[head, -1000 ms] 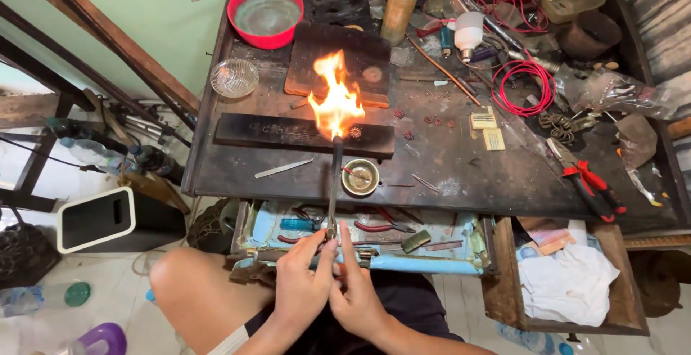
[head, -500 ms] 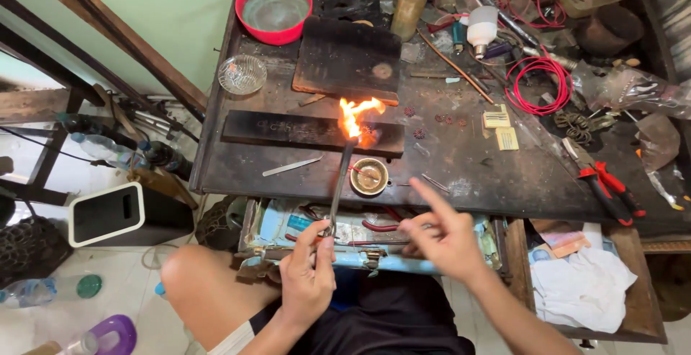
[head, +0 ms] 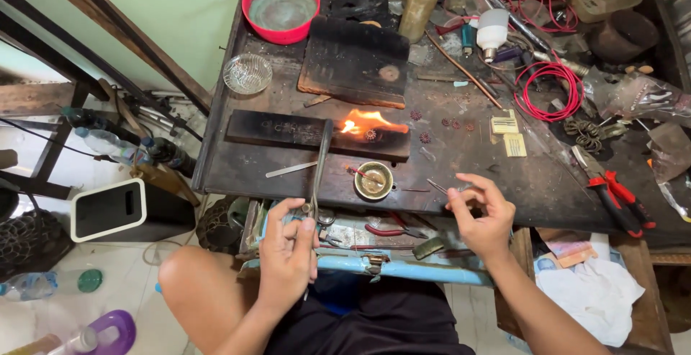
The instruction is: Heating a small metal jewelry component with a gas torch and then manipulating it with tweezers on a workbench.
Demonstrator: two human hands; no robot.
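My left hand (head: 288, 250) grips the torch (head: 319, 171), flaming on the charred block (head: 288, 130); my right hand (head: 484, 214) pinches tweezers (head: 439, 186) near the brass bowl (head: 374, 180).

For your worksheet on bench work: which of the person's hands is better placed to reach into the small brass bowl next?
Probably the right hand: it hovers at the table's front edge beside the brass bowl, pinching thin tweezers. The left hand is busy holding the torch toward the flame.
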